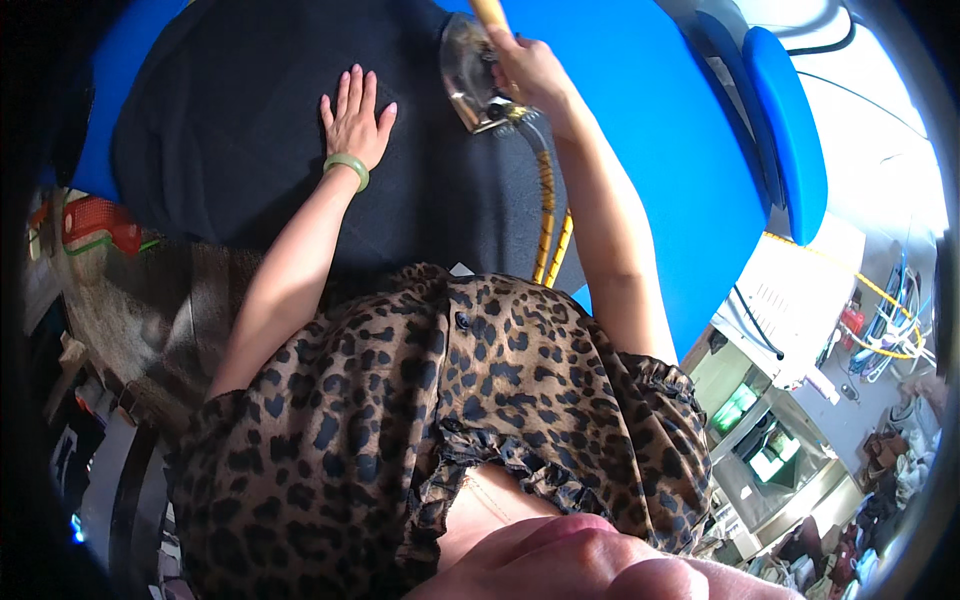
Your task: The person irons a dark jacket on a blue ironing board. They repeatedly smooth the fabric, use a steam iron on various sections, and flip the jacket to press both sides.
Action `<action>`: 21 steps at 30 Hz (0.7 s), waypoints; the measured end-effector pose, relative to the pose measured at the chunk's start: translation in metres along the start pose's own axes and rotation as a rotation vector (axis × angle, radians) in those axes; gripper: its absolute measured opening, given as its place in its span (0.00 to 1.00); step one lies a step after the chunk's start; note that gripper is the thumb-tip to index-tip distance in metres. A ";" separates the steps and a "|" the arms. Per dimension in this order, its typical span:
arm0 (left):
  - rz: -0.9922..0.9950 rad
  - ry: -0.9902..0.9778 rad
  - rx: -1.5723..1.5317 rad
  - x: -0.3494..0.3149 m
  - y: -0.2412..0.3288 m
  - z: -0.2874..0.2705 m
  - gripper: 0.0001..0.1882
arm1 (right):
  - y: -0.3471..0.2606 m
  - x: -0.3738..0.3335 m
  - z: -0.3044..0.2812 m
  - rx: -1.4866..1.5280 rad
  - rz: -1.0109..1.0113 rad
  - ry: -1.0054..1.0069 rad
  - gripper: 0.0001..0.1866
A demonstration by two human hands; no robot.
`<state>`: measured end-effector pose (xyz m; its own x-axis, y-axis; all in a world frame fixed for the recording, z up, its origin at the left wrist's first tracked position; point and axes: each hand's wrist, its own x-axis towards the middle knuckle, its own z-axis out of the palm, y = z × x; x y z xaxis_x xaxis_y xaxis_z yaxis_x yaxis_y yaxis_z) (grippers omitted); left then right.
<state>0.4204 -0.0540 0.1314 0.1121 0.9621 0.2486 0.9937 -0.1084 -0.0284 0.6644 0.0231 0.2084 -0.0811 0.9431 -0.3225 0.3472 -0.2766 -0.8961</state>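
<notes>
Dark, nearly black cloth [240, 130] is spread over a blue ironing table [660, 130]. On the cloth my left hand [358, 128] lies flat with its fingers stretched out, a green bangle at the wrist. To the right of it, my right hand [535, 75] is closed round the handle of a steam iron [463, 70]. The iron is over the cloth's right part; whether its sole presses on the fabric is hard to tell. From the iron's near end a yellow-and-black patterned hose [545, 205] runs down toward me.
A smaller blue padded board [790, 135] stands beyond the table's right edge. At the lower right are a white cabinet [780, 300], tangled cords [895, 325] and a heap of cloth [870, 510]. A red basket [100, 222] sits at the left.
</notes>
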 end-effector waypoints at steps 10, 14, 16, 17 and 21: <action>-0.221 0.058 0.092 -0.027 -0.065 0.021 0.31 | 0.153 -0.078 -0.129 0.376 0.376 0.346 0.29; -0.248 0.212 0.057 -0.039 -0.114 0.056 0.32 | 0.195 -0.065 -0.134 0.448 0.367 0.308 0.28; -0.229 0.230 0.024 -0.050 -0.138 0.079 0.31 | 0.185 -0.063 -0.114 0.384 0.384 0.213 0.23; -0.221 0.239 0.151 -0.049 -0.125 0.074 0.28 | 0.172 -0.072 -0.103 0.314 0.428 0.167 0.23; -0.158 0.097 -0.102 -0.088 -0.064 0.091 0.33 | 0.149 -0.133 -0.059 0.042 0.396 -0.206 0.22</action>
<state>0.3473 -0.1086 0.0231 -0.0504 0.9412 0.3342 0.9933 0.0123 0.1152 0.7818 -0.1323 0.1357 -0.1351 0.7076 -0.6935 0.3511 -0.6204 -0.7013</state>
